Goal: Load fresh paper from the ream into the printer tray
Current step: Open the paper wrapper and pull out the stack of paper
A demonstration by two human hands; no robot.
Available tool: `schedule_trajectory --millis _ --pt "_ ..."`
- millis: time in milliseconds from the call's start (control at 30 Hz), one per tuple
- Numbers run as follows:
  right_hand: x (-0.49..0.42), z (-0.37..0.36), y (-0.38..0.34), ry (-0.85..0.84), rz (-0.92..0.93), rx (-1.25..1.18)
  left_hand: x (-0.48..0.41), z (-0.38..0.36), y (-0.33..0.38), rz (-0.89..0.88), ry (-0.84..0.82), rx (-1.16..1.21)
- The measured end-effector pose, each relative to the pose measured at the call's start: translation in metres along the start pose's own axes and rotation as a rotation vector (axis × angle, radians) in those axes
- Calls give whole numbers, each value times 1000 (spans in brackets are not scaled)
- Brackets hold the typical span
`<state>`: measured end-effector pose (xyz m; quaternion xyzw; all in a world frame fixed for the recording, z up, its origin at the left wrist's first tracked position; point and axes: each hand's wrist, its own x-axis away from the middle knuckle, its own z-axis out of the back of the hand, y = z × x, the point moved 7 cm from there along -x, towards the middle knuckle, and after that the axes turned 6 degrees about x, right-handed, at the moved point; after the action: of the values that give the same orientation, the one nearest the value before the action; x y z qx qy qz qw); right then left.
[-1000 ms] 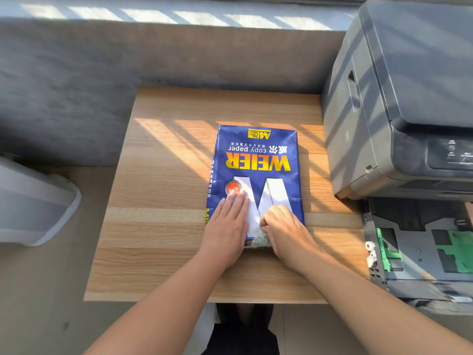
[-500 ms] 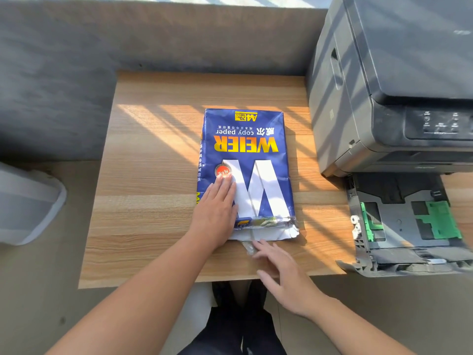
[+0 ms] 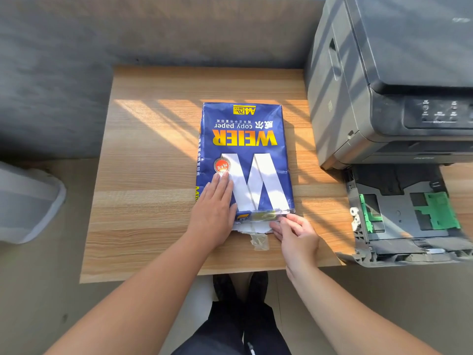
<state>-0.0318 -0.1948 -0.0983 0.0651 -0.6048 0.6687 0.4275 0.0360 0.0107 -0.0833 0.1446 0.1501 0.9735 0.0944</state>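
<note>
From the head camera, the ream (image 3: 244, 160) in its blue wrapper lies flat near the middle of the wooden table (image 3: 153, 175), its near end torn open so that white sheet edges (image 3: 252, 228) show below the wrapper; a scrap of clear tape (image 3: 259, 241) lies just beside that end. A full ream is judged heavy and stiff as a block, yet the loose sheets are limp and slick, so a partial stack is best pinched at the exposed near edge and drawn out. The left hand (image 3: 213, 208) lies flat, fingers spread, pressing the wrapper down; the right hand (image 3: 294, 233) sits at the open end's right corner, fingers curled and seemingly nipping the wrapper flap, though the grip itself is hard to make out. The printer tray (image 3: 399, 213) stands pulled out and paperless, well to the right below the printer (image 3: 389, 80).
</note>
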Motion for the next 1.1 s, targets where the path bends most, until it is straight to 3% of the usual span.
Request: schedule_trajectory --millis 733,967,1100 --pt "12 -3 -18 114 200 337 5 1 -3 10 0 35" --pt "-8 -3 -13 167 -101 40 10 4 -4 -12 10 19" --pt "-10 -5 -13 129 -150 1 14 1 -7 5 6 32"
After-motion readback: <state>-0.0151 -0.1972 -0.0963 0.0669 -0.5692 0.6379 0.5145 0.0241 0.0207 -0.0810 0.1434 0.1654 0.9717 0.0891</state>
